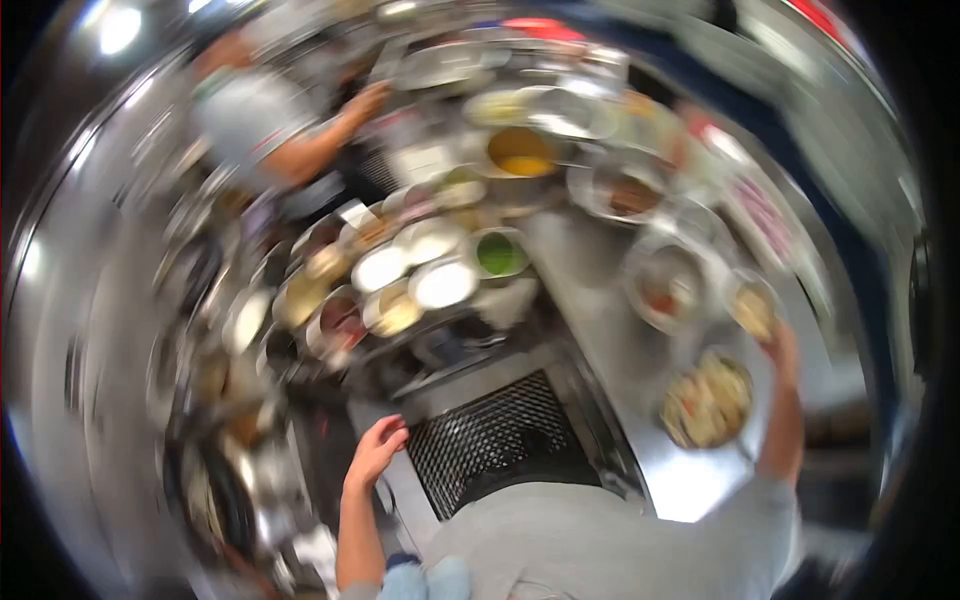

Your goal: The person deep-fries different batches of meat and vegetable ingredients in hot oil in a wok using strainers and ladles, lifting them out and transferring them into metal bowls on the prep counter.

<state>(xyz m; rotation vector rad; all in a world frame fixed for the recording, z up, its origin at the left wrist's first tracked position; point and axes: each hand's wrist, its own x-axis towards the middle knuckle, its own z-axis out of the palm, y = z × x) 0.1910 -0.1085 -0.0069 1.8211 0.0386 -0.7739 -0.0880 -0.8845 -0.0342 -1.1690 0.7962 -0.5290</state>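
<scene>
The small bowl [752,306] is located at the right side of the work area, above the steel counter [575,270] as seen from the head camera. Its contents are pale; motion blur obscures their detail. The right hand [783,345] is in contact with the near edge of the small bowl. The fingertips are not resolved, so it cannot be determined whether the fingers are closed on the bowl or only touch it.

A larger bowl [707,400] is positioned just below the small bowl in the view, near the right forearm. It contains pale pieces with some orange ones. A metal bowl [665,285] is situated to the left of the small bowl, with reddish contents at its bottom. Farther along the counter is a wide pan [628,190] with brown contents. A tray [762,215] with pink contents lies beyond the small bowl.

The left hand [378,448] is well apart from the counter and holds nothing. Its fingers are loosely bent. It is adjacent to the edge of a black mesh panel [490,440].

Ahead, a group of round containers includes one with green contents [498,253] and one with dark red contents [338,322]. A pot [522,153] of yellow-orange contents is behind them. A co-worker [250,120] stands at the upper left, one arm extended.
</scene>
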